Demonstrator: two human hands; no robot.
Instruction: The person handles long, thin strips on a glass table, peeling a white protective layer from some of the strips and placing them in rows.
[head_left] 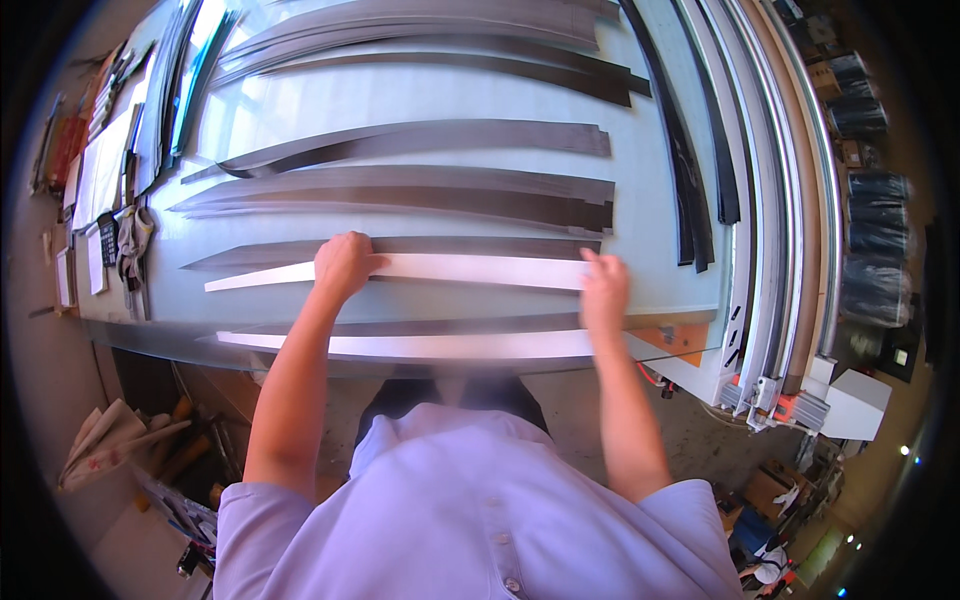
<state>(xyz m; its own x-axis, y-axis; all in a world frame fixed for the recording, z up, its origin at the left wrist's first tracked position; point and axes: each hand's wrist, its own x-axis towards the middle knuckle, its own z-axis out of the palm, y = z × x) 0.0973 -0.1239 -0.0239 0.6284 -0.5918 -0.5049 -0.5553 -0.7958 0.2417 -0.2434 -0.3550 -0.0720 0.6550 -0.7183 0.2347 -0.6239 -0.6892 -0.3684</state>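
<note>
A long white strip (470, 269) lies across the glass-like tabletop, partly over a dark grey strip (480, 245). Toward its left part, my left hand (344, 266) is closed on it, knuckles up and thumb pointing right. At the strip's right end my right hand (605, 290) grips the edge between thumb and fingers; the fingertips are partly hidden. Closer to me, a second white strip (450, 345) runs along the table's front edge, with another dark strip (470, 325) showing behind it.
Beyond my hands lie stacks of dark grey strips (420, 195). Long black strips (680, 150) stretch along the right side, beside a metal rail assembly (770, 200). Gloves (133, 240) and a dark calculator (107, 238) rest at the left edge. An orange triangular patch (670, 342) shows at front right.
</note>
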